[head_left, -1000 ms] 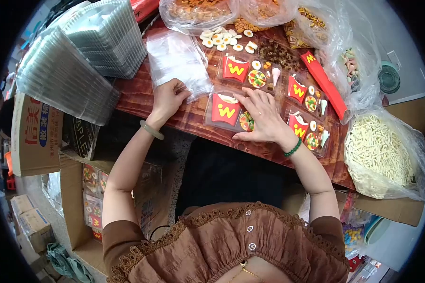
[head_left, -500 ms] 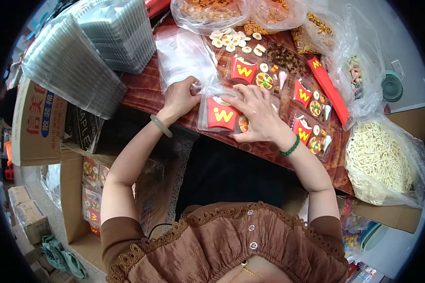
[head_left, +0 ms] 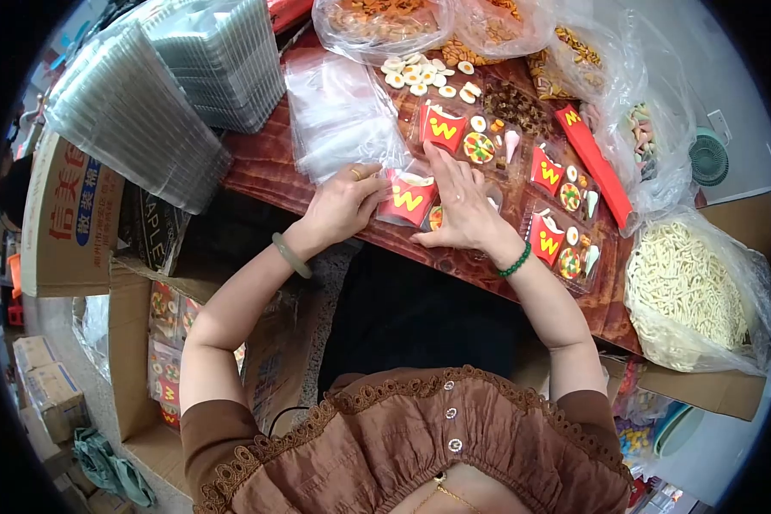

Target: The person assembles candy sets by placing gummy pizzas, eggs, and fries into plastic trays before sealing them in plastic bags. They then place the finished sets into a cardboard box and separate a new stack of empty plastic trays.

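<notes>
A clear plastic pack with a red fries carton (head_left: pixel 406 197) marked by a yellow letter lies at the table's near edge, between my hands. My left hand (head_left: pixel 345 208) has its fingers curled together at the pack's left edge, pinching it. Over the pack's right part spreads my right hand (head_left: pixel 469 206), thumb low and fingers stretched upward, hiding most of the small pieces inside. Just above my left hand lie flat clear plastic bags (head_left: pixel 334 107). Similar filled packs, one with a red carton (head_left: pixel 443 126) and another with a red carton (head_left: pixel 546 170), lie beyond my right hand.
Stacked clear plastic trays (head_left: pixel 133 120) stand at the left. Fried-egg pieces (head_left: pixel 420 73) and brown bits (head_left: pixel 518 107) lie at the back. A red strip of stacked cartons (head_left: pixel 595 167) and a bag of cream-coloured sticks (head_left: pixel 690 287) are at the right. A cardboard box (head_left: pixel 133 368) stands below left.
My left hand has shifted from the pack's top corner down to its left edge. The pack has turned slightly, and my right hand's fingers have straightened and spread.
</notes>
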The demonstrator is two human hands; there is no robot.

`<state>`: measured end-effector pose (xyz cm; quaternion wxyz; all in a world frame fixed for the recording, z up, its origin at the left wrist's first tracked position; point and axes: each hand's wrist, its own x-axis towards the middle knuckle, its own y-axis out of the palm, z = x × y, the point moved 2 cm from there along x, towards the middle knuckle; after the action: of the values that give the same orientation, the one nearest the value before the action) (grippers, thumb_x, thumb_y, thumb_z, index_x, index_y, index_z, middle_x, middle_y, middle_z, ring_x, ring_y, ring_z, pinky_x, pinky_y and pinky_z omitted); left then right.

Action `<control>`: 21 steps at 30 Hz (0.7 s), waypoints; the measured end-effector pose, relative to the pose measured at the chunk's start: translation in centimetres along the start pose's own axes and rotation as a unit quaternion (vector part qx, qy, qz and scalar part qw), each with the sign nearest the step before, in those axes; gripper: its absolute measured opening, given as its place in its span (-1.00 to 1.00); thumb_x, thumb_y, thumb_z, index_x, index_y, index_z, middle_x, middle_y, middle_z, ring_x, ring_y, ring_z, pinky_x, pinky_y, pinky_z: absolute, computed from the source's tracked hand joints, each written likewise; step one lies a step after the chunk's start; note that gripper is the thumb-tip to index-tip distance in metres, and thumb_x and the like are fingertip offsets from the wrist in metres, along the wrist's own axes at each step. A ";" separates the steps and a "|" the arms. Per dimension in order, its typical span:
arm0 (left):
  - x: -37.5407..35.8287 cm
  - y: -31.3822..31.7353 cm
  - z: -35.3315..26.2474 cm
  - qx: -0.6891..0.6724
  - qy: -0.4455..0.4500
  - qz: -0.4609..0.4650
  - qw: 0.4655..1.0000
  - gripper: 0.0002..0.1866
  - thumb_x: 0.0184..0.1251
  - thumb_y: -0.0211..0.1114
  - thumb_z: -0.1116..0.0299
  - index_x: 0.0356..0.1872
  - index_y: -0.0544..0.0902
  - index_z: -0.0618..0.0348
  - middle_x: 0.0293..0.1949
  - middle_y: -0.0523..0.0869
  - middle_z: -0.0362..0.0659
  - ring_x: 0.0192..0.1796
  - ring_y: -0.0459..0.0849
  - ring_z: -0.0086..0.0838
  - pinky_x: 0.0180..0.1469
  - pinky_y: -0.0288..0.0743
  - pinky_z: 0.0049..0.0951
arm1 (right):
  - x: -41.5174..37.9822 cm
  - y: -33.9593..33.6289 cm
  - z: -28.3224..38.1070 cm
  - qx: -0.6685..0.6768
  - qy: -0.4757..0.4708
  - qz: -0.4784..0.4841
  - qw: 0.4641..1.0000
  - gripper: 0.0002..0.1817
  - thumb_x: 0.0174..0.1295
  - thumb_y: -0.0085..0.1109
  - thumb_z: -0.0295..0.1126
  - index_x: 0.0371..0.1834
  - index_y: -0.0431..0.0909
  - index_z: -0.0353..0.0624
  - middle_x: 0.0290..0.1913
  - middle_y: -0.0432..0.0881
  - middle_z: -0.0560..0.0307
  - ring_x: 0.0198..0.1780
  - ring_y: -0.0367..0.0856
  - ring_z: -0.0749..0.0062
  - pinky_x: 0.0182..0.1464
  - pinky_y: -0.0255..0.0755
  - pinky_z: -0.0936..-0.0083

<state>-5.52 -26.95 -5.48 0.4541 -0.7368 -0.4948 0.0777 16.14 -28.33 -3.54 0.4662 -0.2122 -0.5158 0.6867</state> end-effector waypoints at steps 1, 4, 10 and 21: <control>0.0 0.1 -0.3 0.018 0.015 -0.015 1.000 -0.79 0.24 0.29 0.40 -0.12 0.68 0.19 0.02 0.64 0.10 0.03 0.62 -0.04 0.05 0.55 -0.21 | 0.2 -0.1 0.2 0.001 0.007 0.005 1.000 0.15 -0.35 0.49 0.00 0.43 0.13 -0.02 0.33 0.23 -0.13 0.27 0.25 -0.01 0.24 0.13 0.06; -0.6 0.3 -1.0 0.040 0.005 -0.061 0.997 -0.80 0.21 0.30 0.40 -0.15 0.68 0.20 -0.04 0.67 0.08 -0.01 0.64 -0.05 0.00 0.57 -0.21 | 0.3 0.4 0.4 -0.078 -0.002 0.059 0.995 0.06 -0.32 0.46 0.03 0.40 0.22 0.10 0.32 0.25 -0.12 0.25 0.25 0.02 0.19 0.15 0.10; -2.9 -0.6 -1.7 0.135 -0.007 -0.096 0.986 -0.82 0.14 0.35 0.38 -0.23 0.69 0.14 -0.39 0.66 -0.11 -0.27 0.64 -0.22 -0.26 0.54 -0.23 | -0.2 1.0 1.4 -0.086 0.082 0.041 0.992 -0.05 -0.23 0.39 0.06 0.36 0.26 0.12 0.31 0.25 -0.11 0.23 0.25 0.00 0.15 0.16 0.03; 0.0 0.9 -2.2 0.120 0.076 -0.088 0.986 -0.63 0.14 0.31 0.42 0.00 0.55 0.24 0.13 0.47 0.15 0.25 0.39 0.13 0.26 0.33 -0.04 | -1.1 -0.3 2.8 -0.111 0.027 -0.008 0.993 0.28 -0.36 0.39 0.39 0.44 0.16 -0.16 0.48 0.01 -0.24 0.41 0.10 -0.15 0.24 0.13 -0.10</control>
<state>-3.71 -28.33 -4.94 0.5806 -0.6342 -0.5090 0.0395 14.57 -30.69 -2.42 0.4591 -0.2773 -0.5773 0.6156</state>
